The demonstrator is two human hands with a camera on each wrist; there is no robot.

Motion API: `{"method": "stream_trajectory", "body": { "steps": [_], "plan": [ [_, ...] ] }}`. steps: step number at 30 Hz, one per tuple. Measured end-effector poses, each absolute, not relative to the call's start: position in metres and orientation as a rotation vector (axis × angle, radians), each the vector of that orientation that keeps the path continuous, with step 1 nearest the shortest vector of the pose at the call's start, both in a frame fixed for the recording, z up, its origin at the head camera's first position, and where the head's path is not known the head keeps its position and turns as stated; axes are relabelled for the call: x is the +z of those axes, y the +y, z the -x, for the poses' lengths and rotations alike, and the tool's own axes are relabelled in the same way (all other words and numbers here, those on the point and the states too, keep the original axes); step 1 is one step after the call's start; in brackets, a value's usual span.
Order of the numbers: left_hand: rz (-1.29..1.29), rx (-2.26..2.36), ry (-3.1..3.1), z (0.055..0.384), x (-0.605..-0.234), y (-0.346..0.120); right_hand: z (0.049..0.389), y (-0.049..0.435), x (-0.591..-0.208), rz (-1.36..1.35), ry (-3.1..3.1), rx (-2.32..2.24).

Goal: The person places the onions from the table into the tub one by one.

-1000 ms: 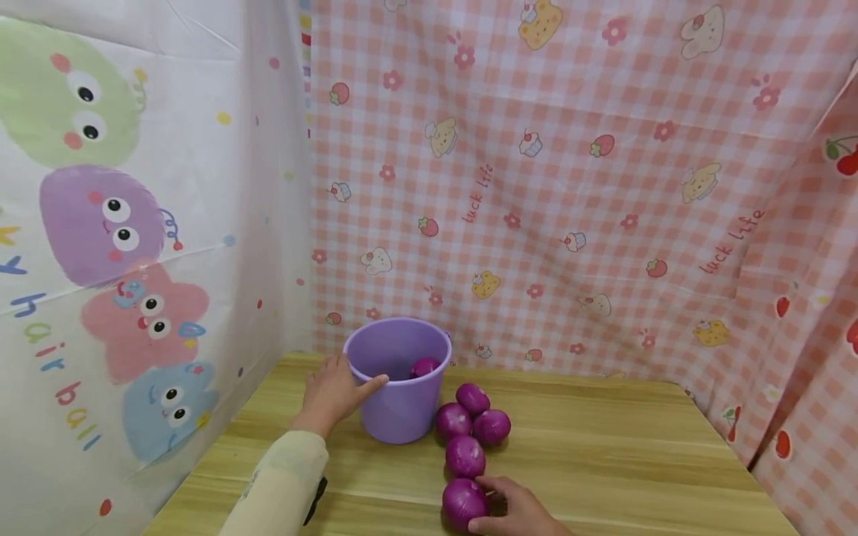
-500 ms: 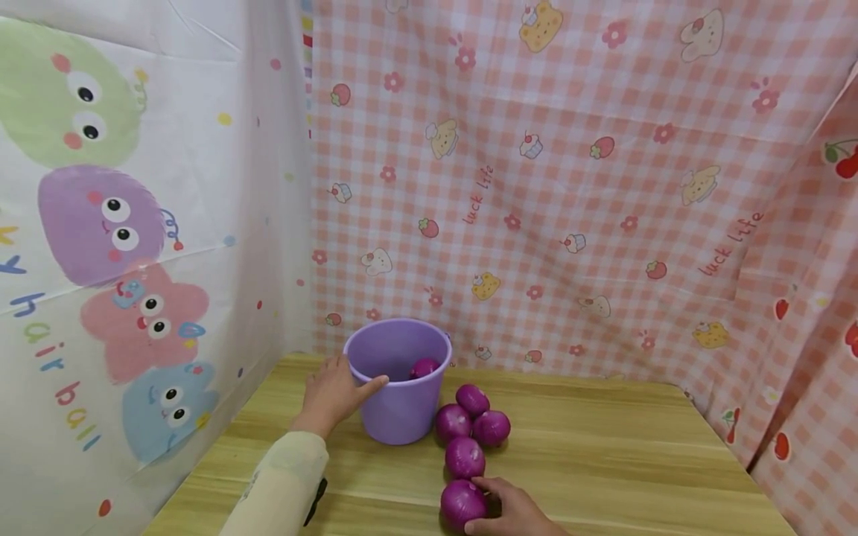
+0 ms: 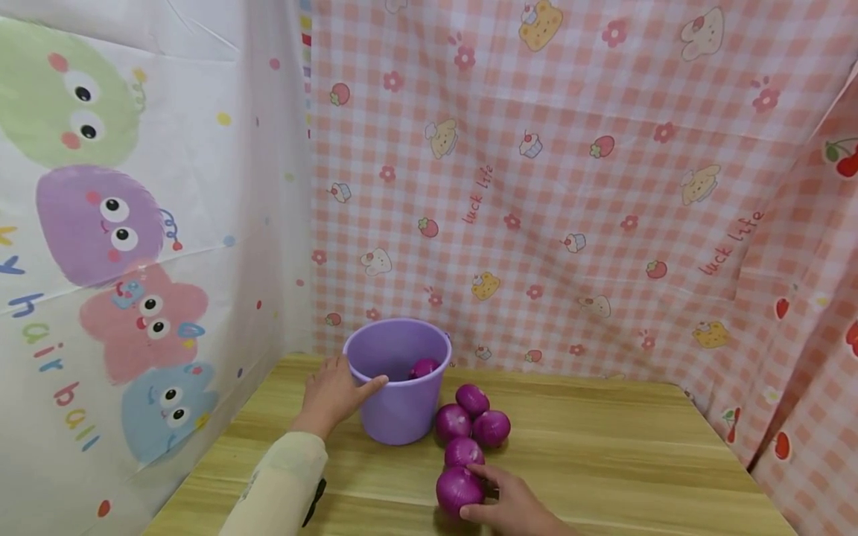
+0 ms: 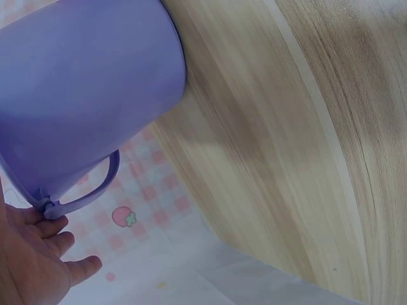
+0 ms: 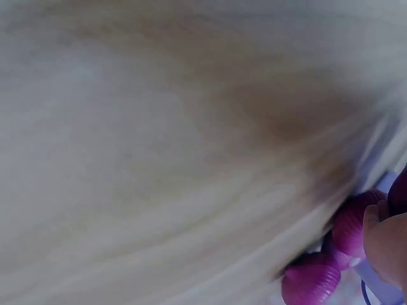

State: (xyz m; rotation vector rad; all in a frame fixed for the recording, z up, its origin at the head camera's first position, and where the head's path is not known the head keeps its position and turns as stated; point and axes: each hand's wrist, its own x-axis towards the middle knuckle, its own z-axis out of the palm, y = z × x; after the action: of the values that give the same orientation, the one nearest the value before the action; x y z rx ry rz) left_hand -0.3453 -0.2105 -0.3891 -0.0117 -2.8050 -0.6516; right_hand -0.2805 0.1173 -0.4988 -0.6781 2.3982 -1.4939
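Observation:
My left hand [image 3: 333,394] holds a purple bucket [image 3: 401,413] at the left of its rim, thumb along the front. In the left wrist view its fingers lie beside the bucket handle [image 4: 89,197]. One red onion [image 3: 425,368] shows inside the bucket. My right hand [image 3: 512,506] grips another red onion [image 3: 459,489] between thumb and fingers at the near edge of view, with a shadow under it. Right behind it sits a further onion [image 3: 464,451], partly covered. The right wrist view catches the held onion [image 5: 399,192] only at its edge.
Three more onions [image 3: 472,400] cluster to the right of the bucket on the wooden table [image 3: 603,454]. A pink checked cloth [image 3: 570,186] hangs behind the table, and a white cartoon-print cloth [image 3: 261,223] hangs on the left.
My right hand has raised the gripped onion slightly and moved it a little away from me, over the onion behind it. The left hand and bucket stay put.

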Motion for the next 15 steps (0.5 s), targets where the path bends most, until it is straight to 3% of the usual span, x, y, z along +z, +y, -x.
{"method": "stream_trajectory", "body": {
  "steps": [8, 15],
  "plan": [
    [0.015, -0.628, -2.803, 0.347, -0.389, -0.212, 0.291, 0.107, -0.471, 0.838, 2.516, -1.633],
    [0.019, -0.622, -2.81, 0.346, -0.389, -0.212, 0.301, 0.097, -0.452, 0.776, 2.502, -1.725]
  ]
}}
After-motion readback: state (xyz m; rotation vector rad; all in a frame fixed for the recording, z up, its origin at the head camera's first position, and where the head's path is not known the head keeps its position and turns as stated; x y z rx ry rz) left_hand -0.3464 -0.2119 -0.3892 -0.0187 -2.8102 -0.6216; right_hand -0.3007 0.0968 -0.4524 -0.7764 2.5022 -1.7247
